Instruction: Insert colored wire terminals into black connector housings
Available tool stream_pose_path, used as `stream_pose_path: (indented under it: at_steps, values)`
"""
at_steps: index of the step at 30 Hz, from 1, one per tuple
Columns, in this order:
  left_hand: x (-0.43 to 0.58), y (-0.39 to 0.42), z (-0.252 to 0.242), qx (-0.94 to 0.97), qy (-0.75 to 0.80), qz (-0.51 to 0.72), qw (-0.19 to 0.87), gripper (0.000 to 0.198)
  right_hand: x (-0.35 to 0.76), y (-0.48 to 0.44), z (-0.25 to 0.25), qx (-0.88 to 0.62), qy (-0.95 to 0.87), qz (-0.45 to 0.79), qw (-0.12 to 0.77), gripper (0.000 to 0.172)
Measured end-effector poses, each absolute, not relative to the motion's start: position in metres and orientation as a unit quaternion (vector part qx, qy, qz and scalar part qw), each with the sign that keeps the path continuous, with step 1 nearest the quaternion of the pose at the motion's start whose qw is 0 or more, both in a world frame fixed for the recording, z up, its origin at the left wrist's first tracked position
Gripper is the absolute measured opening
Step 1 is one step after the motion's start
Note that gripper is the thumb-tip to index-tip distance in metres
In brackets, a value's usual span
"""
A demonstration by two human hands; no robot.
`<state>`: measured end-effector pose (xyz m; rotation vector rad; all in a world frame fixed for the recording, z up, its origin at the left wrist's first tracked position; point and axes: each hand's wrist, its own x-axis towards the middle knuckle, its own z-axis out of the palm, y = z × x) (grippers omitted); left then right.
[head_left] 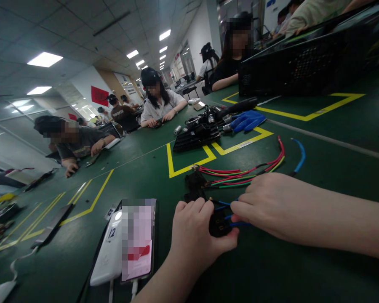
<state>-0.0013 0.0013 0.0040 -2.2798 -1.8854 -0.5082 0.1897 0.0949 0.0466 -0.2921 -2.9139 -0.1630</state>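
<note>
My left hand (197, 225) is closed around a black plastic connector block (220, 226) with small brass-coloured contacts. Thin blue wires (236, 224) run from the block toward my right hand (260, 210), whose fingers are pinched on them close to the block. Just beyond lies another black connector block (195, 182). Red, yellow and green wires (243, 176) spread from it to the right, behind my right hand. A thicker blue wire (301, 155) curves up past my right wrist. My palms and fingers hide part of the held block and the wire ends.
A lit phone (142, 240) and a white power bank (109, 248) lie left of my hands. Farther off are a blue glove (244, 122), a black slotted part (197, 136) and a large black metal case (290, 67). Several people sit around the green table (132, 181).
</note>
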Motion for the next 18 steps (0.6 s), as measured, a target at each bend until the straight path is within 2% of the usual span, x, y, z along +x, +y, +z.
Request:
stream_pose_path:
  at_steps: [3,9,12,15,18]
  values:
    - [-0.001,0.001,0.004,-0.759,-0.625,-0.169,0.070,0.035,0.188,0.096,0.047,-0.108,-0.989,-0.052,0.091,0.012]
    - [0.000,0.002,0.005,-0.755,-0.630,-0.164,0.074,0.036,0.183,0.104,0.043,-0.183,-0.981,0.013,-0.056,0.017]
    - [0.000,0.002,0.006,-0.756,-0.629,-0.165,0.075,0.036,0.183,0.106,0.039,-0.176,-0.983,0.032,-0.043,0.019]
    - [0.000,0.002,0.006,-0.756,-0.630,-0.163,0.070,0.034,0.185,0.108,0.040,-0.166,-0.986,-0.007,-0.012,0.017]
    - [0.000,0.002,0.006,-0.758,-0.626,-0.171,0.065,0.034,0.189,0.110,0.049,-0.160,-0.985,-0.029,0.059,0.017]
